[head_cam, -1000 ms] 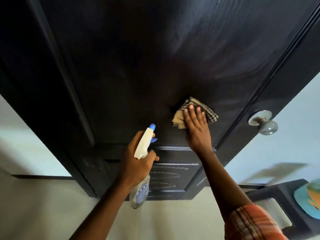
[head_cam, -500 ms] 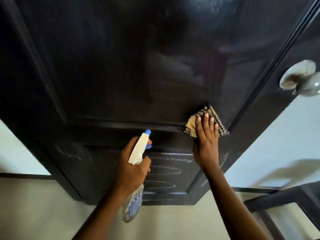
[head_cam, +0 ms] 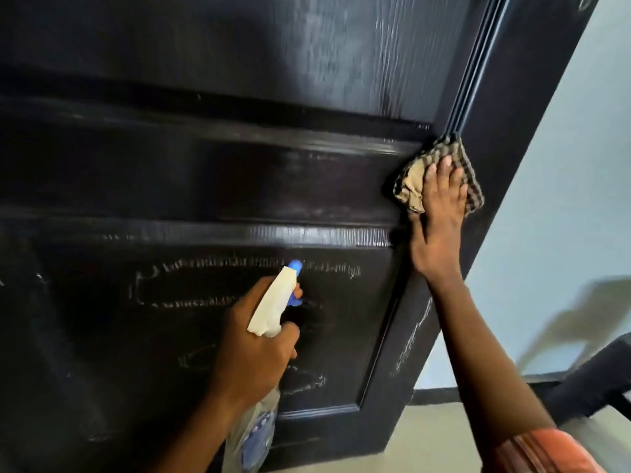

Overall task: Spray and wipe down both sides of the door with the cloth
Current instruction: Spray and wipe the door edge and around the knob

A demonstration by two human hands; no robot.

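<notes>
A black panelled door (head_cam: 205, 179) fills most of the head view, with white chalk-like scribbles on its lower panel. My right hand (head_cam: 438, 216) presses a folded checked cloth (head_cam: 413, 186) flat against the door's right stile, fingers straight, beside the corner of the middle rail. My left hand (head_cam: 252, 349) grips the neck of a clear spray bottle (head_cam: 273, 307) with a white head and blue nozzle, which points at the lower panel. The bottle's body hangs below my fist.
A pale blue wall (head_cam: 560, 199) lies right of the door edge. A dark piece of furniture (head_cam: 594, 384) stands at the lower right on the beige floor (head_cam: 433, 435). The door knob is out of view.
My right hand slid the cloth down and right, from the upper panel to the right stile by the middle rail. The view dropped lower and closer, and the knob left the frame.
</notes>
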